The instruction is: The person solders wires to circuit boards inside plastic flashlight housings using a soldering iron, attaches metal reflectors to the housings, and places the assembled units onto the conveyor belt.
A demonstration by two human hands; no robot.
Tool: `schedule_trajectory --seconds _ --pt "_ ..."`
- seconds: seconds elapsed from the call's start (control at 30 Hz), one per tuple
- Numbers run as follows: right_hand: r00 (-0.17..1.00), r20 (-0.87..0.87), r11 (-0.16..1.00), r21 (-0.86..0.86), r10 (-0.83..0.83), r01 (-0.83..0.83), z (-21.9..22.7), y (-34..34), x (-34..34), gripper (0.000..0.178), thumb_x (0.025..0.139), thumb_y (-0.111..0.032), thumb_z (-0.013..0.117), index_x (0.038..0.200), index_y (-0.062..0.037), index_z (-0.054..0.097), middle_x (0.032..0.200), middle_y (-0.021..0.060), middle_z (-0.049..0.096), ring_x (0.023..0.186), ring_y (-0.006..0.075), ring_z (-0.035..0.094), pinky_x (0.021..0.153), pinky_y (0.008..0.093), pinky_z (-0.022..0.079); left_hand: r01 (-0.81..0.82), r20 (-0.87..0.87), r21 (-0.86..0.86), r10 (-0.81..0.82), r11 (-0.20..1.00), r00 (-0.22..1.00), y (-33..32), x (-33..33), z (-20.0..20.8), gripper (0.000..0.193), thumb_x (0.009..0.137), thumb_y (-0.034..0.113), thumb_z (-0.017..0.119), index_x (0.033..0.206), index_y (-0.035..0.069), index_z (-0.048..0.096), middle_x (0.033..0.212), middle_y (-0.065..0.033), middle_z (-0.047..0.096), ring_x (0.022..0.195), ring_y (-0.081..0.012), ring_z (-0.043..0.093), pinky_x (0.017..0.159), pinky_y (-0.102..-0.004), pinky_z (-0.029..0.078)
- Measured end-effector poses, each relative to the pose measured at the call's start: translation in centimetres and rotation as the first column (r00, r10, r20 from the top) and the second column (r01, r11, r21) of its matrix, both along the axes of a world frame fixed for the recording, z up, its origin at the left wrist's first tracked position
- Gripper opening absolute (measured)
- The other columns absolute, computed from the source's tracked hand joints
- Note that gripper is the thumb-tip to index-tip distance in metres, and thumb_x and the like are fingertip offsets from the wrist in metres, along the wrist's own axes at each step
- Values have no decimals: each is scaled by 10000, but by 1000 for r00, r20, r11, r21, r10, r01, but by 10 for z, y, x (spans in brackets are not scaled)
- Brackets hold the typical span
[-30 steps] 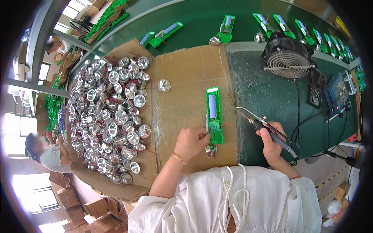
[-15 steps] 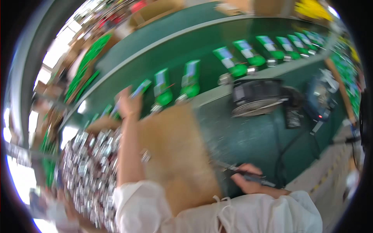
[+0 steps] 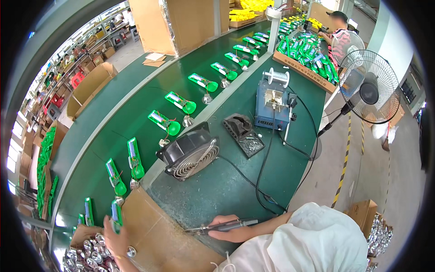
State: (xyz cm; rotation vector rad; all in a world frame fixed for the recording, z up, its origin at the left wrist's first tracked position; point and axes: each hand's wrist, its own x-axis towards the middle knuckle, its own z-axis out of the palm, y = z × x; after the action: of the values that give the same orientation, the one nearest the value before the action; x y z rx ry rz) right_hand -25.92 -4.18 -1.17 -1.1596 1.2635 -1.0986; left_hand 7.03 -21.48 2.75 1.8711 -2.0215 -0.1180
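Left of the black fan [image 3: 188, 152] | left hand [image 3: 117, 242], grip narrow around a green casing [image 3: 117, 214] | on the fan's near side, right hand [image 3: 228, 233], grip holding a soldering iron [image 3: 238, 224]

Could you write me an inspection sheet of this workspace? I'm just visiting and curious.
Surface: green bench, pale specks on it; brown cardboard sheet partly covering it.
Job's things: green casing at the left hand; shiny reflectors heaped beside it, one loose reflector on the cardboard.
Clutter: boxed black fan, black tray, blue station.
Hands: right hand grips a soldering iron; the left's grip is unclear.
Cables: black cables loop across the bench from station and boxed fan.
Surroundings: standing fan, another person, striped floor line.
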Motion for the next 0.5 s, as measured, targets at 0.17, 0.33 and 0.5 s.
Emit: schedule_trajectory --seconds 0.17,0.33,0.5 --pt "998 -35 996 -80 -44 41 2 -3 3 169 807 -191 633 876 -39 604 763 39 616 702 91 555 623 257 444 -89 39 72 86 993 996 130 -75 -7 741 622 173 628 1305 102 348 1156 -203 435 1012 -385 491 806 -452 442" --pt "997 6 985 -157 -71 71 -20 -1 0 141 805 -118 633 857 -10 558 768 79 645 669 102 597 607 247 472 -282 -50 -97 278 955 959 157 -58 -3 664 659 351 692 1194 69 418 996 -178 499 919 -374 541 736 -428 458" --pt "990 54 973 -184 -132 140 -18 7 4 161 794 -155 648 857 -21 585 723 53 636 665 92 589 598 232 460 -443 165 -198 476 874 864 97 -10 -6 499 753 447 606 1083 81 525 926 -147 552 841 -324 545 696 -435 457"
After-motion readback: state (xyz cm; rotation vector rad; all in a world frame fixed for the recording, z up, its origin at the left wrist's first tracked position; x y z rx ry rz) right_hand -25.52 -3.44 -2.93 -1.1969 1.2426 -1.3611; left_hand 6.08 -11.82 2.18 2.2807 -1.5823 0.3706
